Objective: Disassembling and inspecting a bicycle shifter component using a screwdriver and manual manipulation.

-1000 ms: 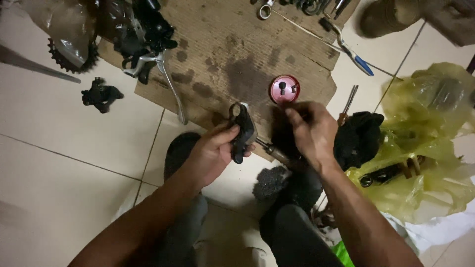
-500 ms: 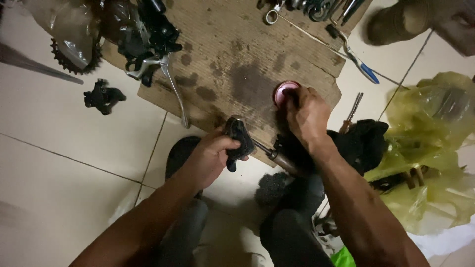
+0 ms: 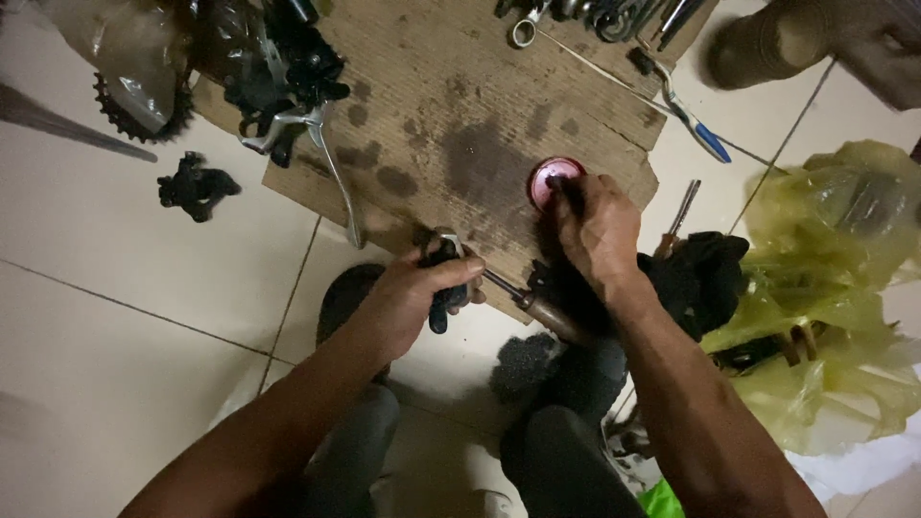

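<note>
Looking down through the head view, single entry: my left hand (image 3: 414,293) is clamped around a small black bike component (image 3: 442,288), fingers wrapped over its top, held just off the near edge of the stained cardboard sheet (image 3: 432,115). My right hand (image 3: 597,225) reaches forward onto the cardboard, fingertips pressed together into a small round red tin (image 3: 554,180); whether they pinch anything inside it I cannot tell. Tin lies ahead of and slightly left of the right hand, touching its fingertips, and up and to the right of the left hand, which is clearly the farther of the two. Black component's long axis runs roughly up and down in the frame. Between the hands, a wooden-handled tool (image 3: 542,307) lies slanted, its metal shaft pointing toward the black component and its handle toward my right forearm. Also listed: black rag (image 3: 705,278) just right of the right wrist; crumpled yellow plastic bag (image 3: 825,288) farther right; blue-handled tool (image 3: 693,125) at the cardboard's far right edge; silver brake lever (image 3: 331,168) and dark parts cluster (image 3: 283,72) at upper left; chainring (image 3: 134,101) under clear plastic; small black part (image 3: 195,187) alone on the floor tile (image 3: 115,364).
</note>
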